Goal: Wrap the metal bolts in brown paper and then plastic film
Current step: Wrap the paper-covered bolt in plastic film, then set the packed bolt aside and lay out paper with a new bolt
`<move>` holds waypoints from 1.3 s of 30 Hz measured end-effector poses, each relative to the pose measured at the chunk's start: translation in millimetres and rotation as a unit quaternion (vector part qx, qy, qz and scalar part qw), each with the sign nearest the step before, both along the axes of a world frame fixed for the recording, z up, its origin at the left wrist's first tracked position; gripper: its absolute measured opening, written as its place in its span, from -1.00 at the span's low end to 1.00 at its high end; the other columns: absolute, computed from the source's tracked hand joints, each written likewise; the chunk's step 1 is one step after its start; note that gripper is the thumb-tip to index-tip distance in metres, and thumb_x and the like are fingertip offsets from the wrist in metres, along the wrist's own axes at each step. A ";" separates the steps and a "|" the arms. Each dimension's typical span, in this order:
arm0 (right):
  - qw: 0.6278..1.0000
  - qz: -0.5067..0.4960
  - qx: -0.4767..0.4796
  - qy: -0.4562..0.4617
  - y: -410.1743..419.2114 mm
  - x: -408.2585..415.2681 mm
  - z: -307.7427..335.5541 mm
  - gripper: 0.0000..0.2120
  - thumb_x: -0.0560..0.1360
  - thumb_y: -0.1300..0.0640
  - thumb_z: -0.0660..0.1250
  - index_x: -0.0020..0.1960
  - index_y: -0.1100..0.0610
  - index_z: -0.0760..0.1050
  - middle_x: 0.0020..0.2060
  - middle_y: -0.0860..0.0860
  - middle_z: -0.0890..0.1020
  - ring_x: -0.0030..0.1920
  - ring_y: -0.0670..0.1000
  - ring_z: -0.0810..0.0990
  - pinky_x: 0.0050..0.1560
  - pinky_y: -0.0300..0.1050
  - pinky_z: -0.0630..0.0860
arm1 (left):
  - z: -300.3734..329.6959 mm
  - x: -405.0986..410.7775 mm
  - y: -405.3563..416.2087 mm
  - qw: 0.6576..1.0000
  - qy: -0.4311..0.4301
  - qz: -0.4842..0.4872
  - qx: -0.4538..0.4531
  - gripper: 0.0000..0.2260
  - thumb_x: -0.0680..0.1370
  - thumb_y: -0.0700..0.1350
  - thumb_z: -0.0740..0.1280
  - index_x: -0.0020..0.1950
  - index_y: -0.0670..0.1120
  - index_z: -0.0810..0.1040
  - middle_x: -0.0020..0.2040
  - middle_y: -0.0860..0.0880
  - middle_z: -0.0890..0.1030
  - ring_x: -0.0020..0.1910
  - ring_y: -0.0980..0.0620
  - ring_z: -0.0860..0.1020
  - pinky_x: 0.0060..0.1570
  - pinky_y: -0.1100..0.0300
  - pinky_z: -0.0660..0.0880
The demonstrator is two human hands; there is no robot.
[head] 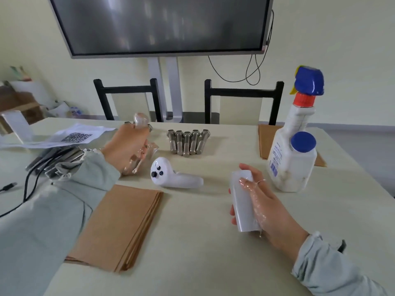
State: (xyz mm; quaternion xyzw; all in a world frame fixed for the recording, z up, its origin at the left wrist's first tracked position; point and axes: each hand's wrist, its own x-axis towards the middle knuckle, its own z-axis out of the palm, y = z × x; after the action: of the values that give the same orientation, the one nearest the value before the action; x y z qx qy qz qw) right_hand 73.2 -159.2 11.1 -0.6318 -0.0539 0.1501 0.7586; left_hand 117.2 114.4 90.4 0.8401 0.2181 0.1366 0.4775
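Note:
My left hand [126, 146] grips a bolt wrapped in brown paper and clear film [140, 121], held upright above the table at the left. My right hand [263, 201] holds the white roll of plastic film [242, 201] low over the table at the right, with loose film clinging to its fingers. Several bare metal bolts [188, 142] lie side by side in the middle, toward the far edge. A stack of brown paper sheets [119, 225] lies on the table in front of me. Another wrapped piece [154, 149] lies beside my left hand.
A white handheld controller [171, 176] lies between my hands. Two spray and cleaner bottles [292, 150] stand at the right on more brown paper [264, 142]. A printed sheet [64, 135], dark tools and cables [53, 161] sit at the left. Two chairs and a screen stand beyond the table.

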 end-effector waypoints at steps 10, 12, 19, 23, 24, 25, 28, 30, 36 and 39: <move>1.000 0.006 -0.002 -0.009 0.4 -2.6 4.2 -0.79 0.57 0.02 0.20 0.13 -0.25 0.41 -0.01 0.14 0.46 -0.35 0.09 0.53 -0.40 -0.08 0.55 | -67.0 27.4 33.6 0.947 0.063 0.068 0.308 -0.68 0.60 -0.11 0.17 0.30 -0.24 0.37 0.14 -0.33 0.50 0.16 -0.29 0.43 0.11 -0.04 0.30; 1.000 0.009 0.005 -0.007 0.4 -2.4 5.5 -0.79 0.57 0.04 0.19 0.14 -0.24 0.40 -0.02 0.14 0.46 -0.37 0.09 0.53 -0.40 -0.06 0.56 | -69.4 26.2 29.4 0.936 0.077 0.070 0.336 -0.61 0.59 -0.03 0.17 0.33 -0.24 0.34 0.18 -0.35 0.44 0.20 -0.29 0.37 0.19 -0.06 0.25; 1.000 0.014 0.025 0.004 -0.2 -3.2 9.7 -0.73 0.57 0.00 0.18 0.22 -0.28 0.37 0.12 0.18 0.49 -0.33 0.09 0.57 -0.30 0.00 0.60 | -41.8 -1.8 -25.6 0.962 -0.058 0.000 0.269 -0.57 0.56 -0.09 0.24 0.41 -0.10 0.27 0.27 -0.16 0.37 0.26 -0.13 0.33 0.20 -0.01 0.29; 0.996 0.027 0.079 -0.004 1.2 -4.3 9.3 -0.61 0.43 -0.16 0.21 0.25 -0.35 0.34 0.28 0.01 0.50 -0.05 0.22 0.56 0.11 0.19 0.54 | -51.7 -51.5 -110.0 0.971 -0.075 -0.221 -0.048 -0.67 0.52 0.06 0.27 0.27 0.06 0.41 -0.07 0.13 0.58 -0.06 0.14 0.56 0.02 0.13 0.52; 0.994 0.039 0.100 -0.004 2.1 -6.0 8.7 -0.56 0.39 -0.17 0.22 0.27 -0.37 0.31 0.25 -0.06 0.53 0.02 0.14 0.61 0.08 0.09 0.57 | -55.7 -61.4 -125.9 0.958 -0.054 -0.261 -0.108 -0.62 0.49 0.13 0.28 0.27 0.08 0.39 -0.11 0.14 0.61 -0.09 0.20 0.58 -0.02 0.18 0.54; 0.991 0.054 0.126 -0.003 2.9 -7.4 8.7 -0.51 0.37 -0.15 0.23 0.29 -0.37 0.29 0.20 -0.09 0.57 0.06 0.03 0.64 -0.01 -0.05 0.60 | -59.2 -68.0 -136.8 0.941 -0.036 -0.296 -0.160 -0.55 0.43 0.21 0.29 0.27 0.12 0.37 -0.11 0.16 0.63 -0.10 0.25 0.59 -0.09 0.27 0.53; 0.987 0.064 0.149 0.010 0.5 -8.0 9.6 -0.45 0.38 -0.15 0.23 0.36 -0.36 0.24 0.21 -0.09 0.56 0.14 -0.03 0.60 0.03 -0.09 0.59 | -65.5 -69.1 -144.2 0.908 -0.014 -0.310 -0.282 -0.39 0.23 0.20 0.39 0.24 0.10 0.39 -0.02 0.11 0.66 -0.01 0.14 0.62 -0.16 0.27 0.53; 0.991 0.058 0.121 0.003 -2.0 -8.0 10.5 -0.41 0.35 -0.18 0.24 0.38 -0.32 0.24 0.27 -0.09 0.52 0.15 -0.04 0.60 0.06 -0.10 0.57 | -66.8 -67.4 -139.4 0.915 -0.012 -0.279 -0.290 -0.38 0.19 0.14 0.46 0.23 0.07 0.45 0.04 -0.01 0.63 0.01 0.02 0.62 -0.10 0.15 0.55; 0.991 -0.046 0.103 0.072 -4.6 -2.4 3.6 -0.73 0.44 0.07 0.36 0.07 0.18 0.45 -0.19 0.12 0.61 -0.25 0.08 0.66 -0.33 -0.10 0.59 | -76.6 -65.2 -125.4 0.921 -0.054 -0.191 -0.335 -0.65 0.40 -0.02 0.44 0.16 0.01 0.53 -0.05 -0.03 0.64 -0.16 0.08 0.60 -0.30 0.23 0.50; 0.986 -0.015 0.124 0.112 -8.6 -3.3 4.0 -0.90 0.57 0.31 0.18 0.04 0.30 0.45 -0.28 0.17 0.64 -0.27 0.16 0.67 -0.36 -0.09 0.60 | -78.4 -67.0 -125.1 0.923 -0.074 -0.182 -0.331 -0.61 0.34 0.05 0.39 0.16 0.06 0.53 0.00 -0.05 0.63 -0.10 0.07 0.59 -0.20 0.21 0.50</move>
State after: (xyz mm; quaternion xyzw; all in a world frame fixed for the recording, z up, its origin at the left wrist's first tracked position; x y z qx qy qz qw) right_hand 70.0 -167.8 15.1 -0.5127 0.0227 0.2007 0.8345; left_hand 50.3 -10.7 12.0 0.6467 0.0580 0.0292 0.7599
